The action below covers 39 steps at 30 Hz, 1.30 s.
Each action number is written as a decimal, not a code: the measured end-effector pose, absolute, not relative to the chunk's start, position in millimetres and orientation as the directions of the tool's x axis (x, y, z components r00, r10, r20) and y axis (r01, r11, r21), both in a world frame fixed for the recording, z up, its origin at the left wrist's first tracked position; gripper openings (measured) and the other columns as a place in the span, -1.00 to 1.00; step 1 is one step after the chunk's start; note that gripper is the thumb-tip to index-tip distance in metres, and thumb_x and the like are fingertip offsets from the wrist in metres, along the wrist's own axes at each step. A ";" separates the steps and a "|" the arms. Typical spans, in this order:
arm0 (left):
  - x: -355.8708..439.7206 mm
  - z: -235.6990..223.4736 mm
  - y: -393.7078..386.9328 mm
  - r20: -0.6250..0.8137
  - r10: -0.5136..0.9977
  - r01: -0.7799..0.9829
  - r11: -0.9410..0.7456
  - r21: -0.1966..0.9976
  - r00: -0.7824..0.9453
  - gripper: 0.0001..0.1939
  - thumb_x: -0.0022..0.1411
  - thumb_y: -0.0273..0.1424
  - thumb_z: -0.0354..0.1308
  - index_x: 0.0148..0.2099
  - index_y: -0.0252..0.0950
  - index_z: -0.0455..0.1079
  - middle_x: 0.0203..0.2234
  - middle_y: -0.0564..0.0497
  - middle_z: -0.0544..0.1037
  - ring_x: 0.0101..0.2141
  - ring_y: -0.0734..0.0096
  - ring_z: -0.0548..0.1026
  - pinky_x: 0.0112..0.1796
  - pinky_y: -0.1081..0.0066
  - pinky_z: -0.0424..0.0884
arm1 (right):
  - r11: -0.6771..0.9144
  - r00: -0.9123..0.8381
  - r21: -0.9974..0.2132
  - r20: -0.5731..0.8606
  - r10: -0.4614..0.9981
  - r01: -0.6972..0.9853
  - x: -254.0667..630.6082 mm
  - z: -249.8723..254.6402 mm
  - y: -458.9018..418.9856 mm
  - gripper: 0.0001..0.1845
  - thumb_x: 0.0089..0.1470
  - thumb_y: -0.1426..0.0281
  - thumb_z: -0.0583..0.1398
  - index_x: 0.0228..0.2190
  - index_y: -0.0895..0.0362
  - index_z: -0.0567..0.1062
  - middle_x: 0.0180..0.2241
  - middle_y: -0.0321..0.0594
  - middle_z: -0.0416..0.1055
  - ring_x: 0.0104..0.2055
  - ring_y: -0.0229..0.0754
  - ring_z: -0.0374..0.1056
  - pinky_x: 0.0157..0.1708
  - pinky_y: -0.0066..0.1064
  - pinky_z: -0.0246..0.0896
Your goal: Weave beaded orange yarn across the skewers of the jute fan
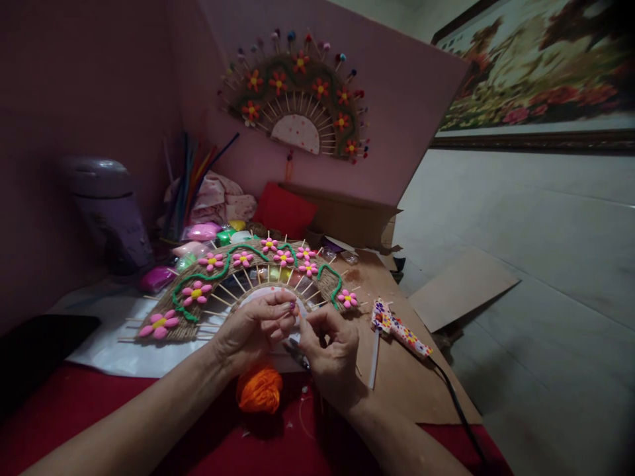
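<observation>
My left hand (258, 324) is closed in a pinch on a small purple bead (292, 307). Close beside it, my right hand (330, 347) is also pinched shut, but what lies between its fingertips is too small to make out. Under the hands, a dark metal tool (298, 356) shows in part. An orange yarn ball (260, 390) lies just below my left hand. Behind both hands rests a half-round fan (206, 270) of twine and sticks, with pink flowers and a wavy green strip. Its pale centre (255, 296) is partly covered by my fingers.
A flower-patterned glue gun (401, 330) with a black cord lies on cardboard (417, 390) at right. A purple flask (112, 218), colored pipe cleaners (191, 185) and clay packets (203, 231) stand at back left. Another fan (297, 86) hangs on the pink board.
</observation>
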<state>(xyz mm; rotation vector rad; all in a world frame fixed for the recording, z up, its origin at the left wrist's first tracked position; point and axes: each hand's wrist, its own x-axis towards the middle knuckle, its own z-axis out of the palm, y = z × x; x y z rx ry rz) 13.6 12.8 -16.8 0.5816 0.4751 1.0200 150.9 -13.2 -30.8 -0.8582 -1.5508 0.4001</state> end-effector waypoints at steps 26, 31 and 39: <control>13.2 -13.4 9.2 -0.161 0.903 -0.630 0.397 0.667 0.398 -0.74 -0.11 -0.66 0.27 -0.28 -0.42 0.42 -0.45 -0.04 0.53 -0.53 0.57 0.45 -0.48 0.61 0.38 | 0.671 0.024 -0.680 0.708 0.706 0.296 150.3 -31.4 -13.1 -0.81 -0.04 0.52 0.12 -0.63 0.13 0.28 -0.70 -0.46 0.09 -0.67 -0.41 0.00 -0.68 -0.56 -0.05; 13.2 -14.1 9.1 -0.135 0.895 -0.631 0.400 0.665 0.425 -0.74 -0.12 -0.64 0.29 -0.29 -0.43 0.43 -0.51 0.00 0.50 -0.60 0.62 0.38 -0.60 0.63 0.27 | 0.676 0.034 -0.669 0.718 0.695 0.310 149.8 -31.4 -12.7 -0.81 -0.04 0.52 0.13 -0.63 0.13 0.28 -0.70 -0.46 0.10 -0.68 -0.42 0.01 -0.69 -0.57 -0.05; 14.3 -13.1 9.0 -0.118 0.897 -0.630 0.387 0.674 0.426 -0.74 -0.13 -0.63 0.29 -0.29 -0.43 0.44 -0.50 0.00 0.49 -0.63 0.67 0.32 -0.62 0.63 0.21 | 0.666 0.021 -0.667 0.712 0.702 0.334 150.0 -30.7 -14.0 -0.80 -0.03 0.51 0.12 -0.63 0.13 0.28 -0.70 -0.45 0.11 -0.67 -0.41 0.01 -0.68 -0.55 -0.05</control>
